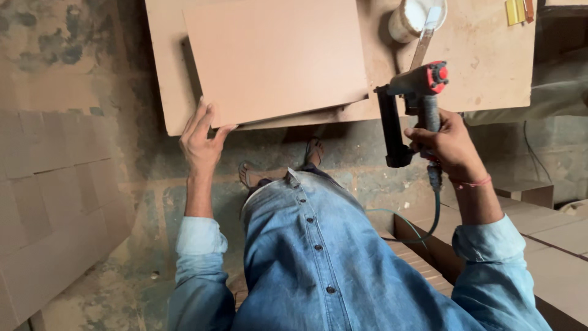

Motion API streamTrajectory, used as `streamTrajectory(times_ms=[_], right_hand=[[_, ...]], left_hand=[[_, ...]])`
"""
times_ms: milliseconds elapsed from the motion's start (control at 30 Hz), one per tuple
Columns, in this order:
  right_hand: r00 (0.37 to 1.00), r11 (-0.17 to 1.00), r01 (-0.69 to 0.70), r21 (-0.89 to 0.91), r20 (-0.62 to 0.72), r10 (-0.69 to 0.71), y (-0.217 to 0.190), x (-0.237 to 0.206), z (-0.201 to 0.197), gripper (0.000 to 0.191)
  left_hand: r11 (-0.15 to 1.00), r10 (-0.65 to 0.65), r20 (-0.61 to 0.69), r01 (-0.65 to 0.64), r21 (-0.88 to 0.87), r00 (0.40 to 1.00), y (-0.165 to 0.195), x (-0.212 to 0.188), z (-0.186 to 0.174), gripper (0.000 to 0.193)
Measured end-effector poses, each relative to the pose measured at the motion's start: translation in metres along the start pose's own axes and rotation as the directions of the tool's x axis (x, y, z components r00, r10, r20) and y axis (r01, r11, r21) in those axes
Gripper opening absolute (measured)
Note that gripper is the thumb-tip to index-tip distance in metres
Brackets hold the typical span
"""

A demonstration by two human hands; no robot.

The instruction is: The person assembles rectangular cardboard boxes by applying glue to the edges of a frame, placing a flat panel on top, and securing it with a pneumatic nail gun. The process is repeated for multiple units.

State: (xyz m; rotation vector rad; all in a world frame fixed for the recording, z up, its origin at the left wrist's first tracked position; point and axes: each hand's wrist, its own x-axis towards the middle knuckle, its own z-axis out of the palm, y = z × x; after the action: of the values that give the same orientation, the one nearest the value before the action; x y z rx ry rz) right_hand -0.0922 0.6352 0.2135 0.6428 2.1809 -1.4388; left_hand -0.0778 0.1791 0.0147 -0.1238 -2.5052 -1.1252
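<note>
We are standing over a low worktable [490, 67] and looking down past our denim shirt [318, 251]. Our left hand [201, 140] is pressing its spread fingers against the near left corner of a brown board [275, 58], thumb hooked under the edge; the fingers are wide, resting on the board and not wrapping it. The board is lying tilted on the table, its near edge overhanging the table's front edge above bare floor [122, 79]. Our right hand [450, 144] is gripping the handle of a nail gun [411, 101], fingers closed tight around it, and holding it in the air just off the board's right corner, apart from it. A hose [436, 211] is hanging from the handle. A white tub [416, 17] with a brush is sitting at the table's far side. Stacked boards [55, 202] are crowding the left, more [551, 245] the right, leaving a narrow strip where our sandalled feet [278, 165] are standing.
</note>
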Motion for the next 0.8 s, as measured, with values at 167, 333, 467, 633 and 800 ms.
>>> streamTrajectory(times_ms=[167,333,467,633,800], right_hand=[[1.0,0.998,-0.004,-0.059,0.009,0.005,-0.016,-0.012,0.027,0.025],[1.0,0.993,-0.013,-0.12,0.005,0.014,-0.015,-0.015,0.033,0.019],[1.0,0.992,-0.005,-0.126,0.005,0.005,-0.01,-0.015,0.032,0.017],[1.0,0.996,-0.01,-0.084,-0.012,0.009,-0.007,-0.016,0.033,0.017],[1.0,0.994,-0.016,-0.108,-0.013,0.015,-0.006,-0.015,0.035,0.015]], left_hand=[[1.0,0.001,0.005,-0.001,0.003,1.0,0.003,0.003,-0.002,0.058],[0.999,-0.012,0.037,0.011,0.031,0.999,0.001,0.002,-0.003,0.059],[1.0,-0.014,0.042,0.013,0.026,0.999,0.002,0.001,-0.002,0.06],[0.999,-0.025,0.048,0.024,0.03,0.999,0.003,0.001,-0.001,0.059],[0.999,-0.021,0.042,0.019,0.04,0.999,0.002,0.001,-0.001,0.06]])
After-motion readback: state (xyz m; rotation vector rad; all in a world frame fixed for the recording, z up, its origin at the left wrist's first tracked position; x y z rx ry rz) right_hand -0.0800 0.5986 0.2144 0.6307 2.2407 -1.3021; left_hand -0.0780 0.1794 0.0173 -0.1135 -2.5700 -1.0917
